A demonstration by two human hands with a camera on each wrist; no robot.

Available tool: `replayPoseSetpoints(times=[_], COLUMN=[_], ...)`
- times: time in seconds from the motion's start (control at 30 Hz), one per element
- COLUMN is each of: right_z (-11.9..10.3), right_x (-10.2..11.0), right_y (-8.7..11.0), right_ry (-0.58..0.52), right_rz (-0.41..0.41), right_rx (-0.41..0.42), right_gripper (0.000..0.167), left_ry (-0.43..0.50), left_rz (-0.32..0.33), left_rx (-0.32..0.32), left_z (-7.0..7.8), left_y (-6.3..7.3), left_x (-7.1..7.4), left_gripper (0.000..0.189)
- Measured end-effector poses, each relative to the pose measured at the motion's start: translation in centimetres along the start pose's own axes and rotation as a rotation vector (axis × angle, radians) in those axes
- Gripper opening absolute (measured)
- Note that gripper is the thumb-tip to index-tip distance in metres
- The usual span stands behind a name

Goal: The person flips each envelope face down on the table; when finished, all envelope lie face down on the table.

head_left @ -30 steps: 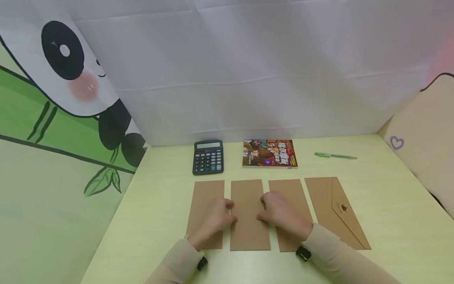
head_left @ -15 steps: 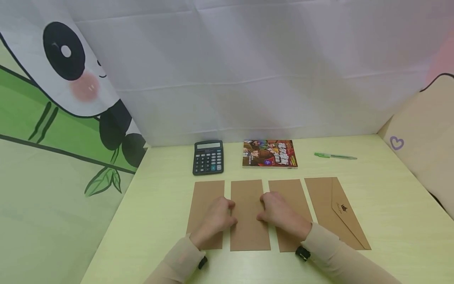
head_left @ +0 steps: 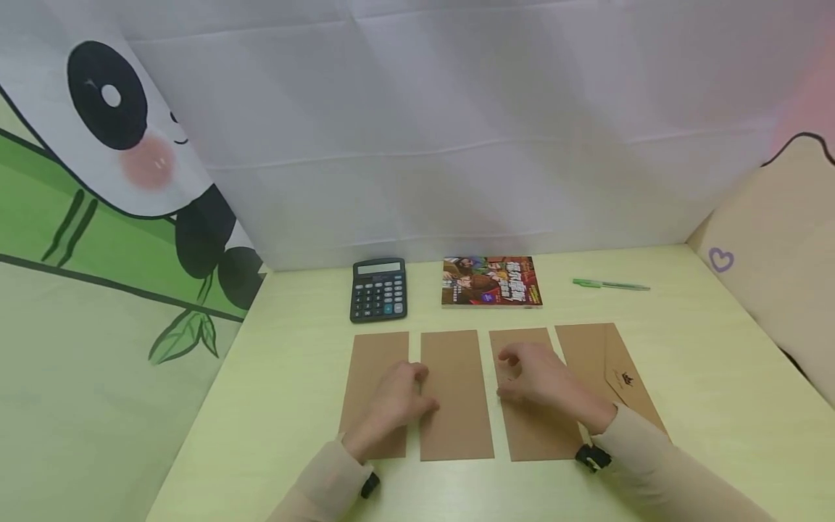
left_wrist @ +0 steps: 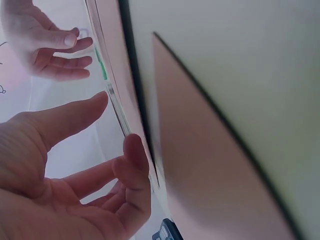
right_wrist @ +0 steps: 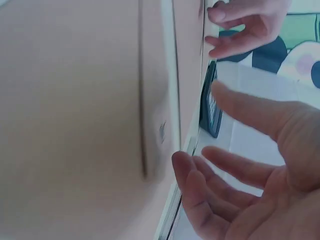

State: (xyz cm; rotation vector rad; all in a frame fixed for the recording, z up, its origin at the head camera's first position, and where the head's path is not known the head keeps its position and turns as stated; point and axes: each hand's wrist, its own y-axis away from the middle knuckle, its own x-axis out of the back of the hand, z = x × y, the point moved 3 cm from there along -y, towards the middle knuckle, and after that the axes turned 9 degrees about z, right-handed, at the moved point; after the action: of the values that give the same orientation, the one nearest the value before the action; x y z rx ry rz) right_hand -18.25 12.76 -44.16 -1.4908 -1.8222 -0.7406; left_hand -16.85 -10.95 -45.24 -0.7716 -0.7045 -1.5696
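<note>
Several brown paper envelopes lie side by side on the table. Over the leftmost envelope (head_left: pixel 375 355) is my left hand (head_left: pixel 393 400), its thumb and forefinger at the left edge of the second envelope (head_left: pixel 454 399); whether they touch it I cannot tell. My right hand (head_left: pixel 543 377) hovers above the third envelope (head_left: pixel 538 438), thumb and fingers apart and nothing between them. The right forearm partly covers the rightmost envelope (head_left: pixel 585 348), which shows a slanted flap and a small crown print. Loosely bent fingers of the left hand (left_wrist: pixel 60 125) hold nothing in the left wrist view.
Behind the envelopes stand in a row a black calculator (head_left: pixel 379 290), a colourful book (head_left: pixel 491 282) and a green pen (head_left: pixel 611 284). A white cloth (head_left: pixel 457 196) hangs at the back of the pale table (head_left: pixel 274 406), and printed cloth lines both sides.
My right hand has moved from the right edge of the second envelope rightward over the third one. My left hand stays almost where it was. The head view has shifted slightly.
</note>
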Motion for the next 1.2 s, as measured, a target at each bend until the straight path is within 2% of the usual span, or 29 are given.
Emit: replayPoseSetpoints(times=[0.2, 0.63, 0.8, 0.93, 1.1, 1.2], right_z=[1.8, 3.9, 4.5, 4.8, 5.1, 5.3], right_x=[1.7, 3.1, 3.7, 4.0, 4.1, 4.0], right_y=[0.7, 1.5, 1.7, 1.7, 1.7, 1.7], right_ry=[-0.023, -0.002, 0.008, 0.022, 0.029, 0.024], right_rz=[0.0, 0.019, 0.035, 0.05, 0.048, 0.041], right_rx=[-0.006, -0.027, -0.069, -0.09, -0.113, -0.129], right_gripper=[0.06, 0.064, 0.066, 0.067, 0.067, 0.068], left_ry=[0.01, 0.016, 0.04, 0.103, 0.175, 0.174], left_rz=[0.014, 0.039, 0.018, -0.016, -0.046, -0.049], left_rx=[-0.014, -0.089, -0.119, -0.128, -0.169, -0.195], left_z=[0.6, 1.9, 2.5, 3.2, 4.3, 4.8], left_y=[-0.1, -0.7, -1.2, -1.5, -1.7, -1.8], left_x=[0.0, -0.5, -1.0, -1.3, -2.0, -2.4], left_gripper=[0.062, 0.06, 0.058, 0.057, 0.056, 0.055])
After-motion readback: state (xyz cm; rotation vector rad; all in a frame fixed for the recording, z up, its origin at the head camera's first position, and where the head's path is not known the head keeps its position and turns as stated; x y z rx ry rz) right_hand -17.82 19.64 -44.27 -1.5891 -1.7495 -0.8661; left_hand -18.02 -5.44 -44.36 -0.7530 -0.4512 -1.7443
